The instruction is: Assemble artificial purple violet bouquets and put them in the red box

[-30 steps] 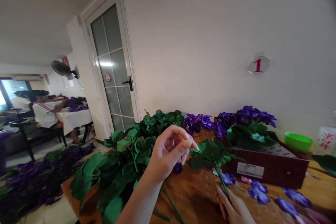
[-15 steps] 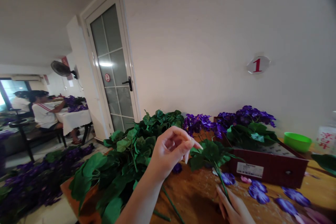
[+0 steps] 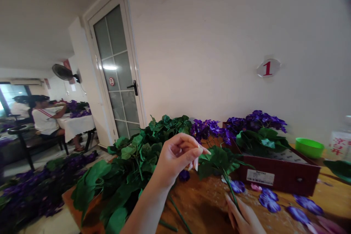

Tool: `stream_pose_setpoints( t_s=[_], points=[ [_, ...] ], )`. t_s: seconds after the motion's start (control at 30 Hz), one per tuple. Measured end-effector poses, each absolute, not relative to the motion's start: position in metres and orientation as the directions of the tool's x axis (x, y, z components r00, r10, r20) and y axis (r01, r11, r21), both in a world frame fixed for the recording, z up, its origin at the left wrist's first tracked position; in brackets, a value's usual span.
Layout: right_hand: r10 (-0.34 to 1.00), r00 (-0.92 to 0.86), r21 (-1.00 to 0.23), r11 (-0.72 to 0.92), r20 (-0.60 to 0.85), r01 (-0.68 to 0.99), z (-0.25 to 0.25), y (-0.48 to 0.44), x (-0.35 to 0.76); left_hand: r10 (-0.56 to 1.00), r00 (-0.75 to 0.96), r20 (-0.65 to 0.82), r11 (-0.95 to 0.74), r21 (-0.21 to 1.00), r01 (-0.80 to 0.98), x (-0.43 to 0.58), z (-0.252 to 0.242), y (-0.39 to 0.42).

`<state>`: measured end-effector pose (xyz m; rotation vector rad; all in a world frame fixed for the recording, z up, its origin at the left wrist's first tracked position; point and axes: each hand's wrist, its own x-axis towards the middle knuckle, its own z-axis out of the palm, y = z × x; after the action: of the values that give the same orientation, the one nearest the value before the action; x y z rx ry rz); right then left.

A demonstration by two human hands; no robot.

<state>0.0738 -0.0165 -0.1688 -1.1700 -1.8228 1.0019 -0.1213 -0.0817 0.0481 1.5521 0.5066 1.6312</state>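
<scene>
My right hand (image 3: 245,216) is wrapped around the green stem of a bunch of artificial leaves (image 3: 219,159), low over the table's front. The leafy top leans up and to the left. Beside those leaves is my left hand (image 3: 182,153), its fingers curled and the thumb pressed toward the forefinger. Its fingertips come close to a leaf edge; whether they pinch anything I cannot make out. Loose purple petals (image 3: 269,200) lie on the wooden table (image 3: 204,204) right of the stem. A pile of leafy green stems (image 3: 128,164) lies left of my left hand.
A dark red box (image 3: 283,177) holds leaves and purple flowers (image 3: 260,119) at the right. Behind it are a green bowl (image 3: 309,148) and a clear container with red writing (image 3: 340,144). Purple flower bunches (image 3: 33,190) lie at lower left. Another person (image 3: 45,117) sits farther off.
The camera view has shifted very slightly. Both my hands and the leaf bunch keep nearly the same pose. The seated person's arm has risen a little.
</scene>
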Motion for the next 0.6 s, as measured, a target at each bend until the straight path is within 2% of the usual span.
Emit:
stream_pose_setpoints(
  t_s=[0.3, 0.6],
  points=[
    [0.937, -0.297, -0.891, 0.287, 0.185, 0.352, -0.164, -0.019, 0.073, 0.782, 0.128, 0.61, -0.591, 0.791, -0.158, -0.119, 0.05, -0.09],
    [0.938, -0.308, -0.906, 0.264, 0.161, 0.33, -0.162, -0.02, 0.072, 0.783, 0.105, 0.612, -0.603, 0.79, -0.113, -0.117, 0.051, -0.092]
  ],
)
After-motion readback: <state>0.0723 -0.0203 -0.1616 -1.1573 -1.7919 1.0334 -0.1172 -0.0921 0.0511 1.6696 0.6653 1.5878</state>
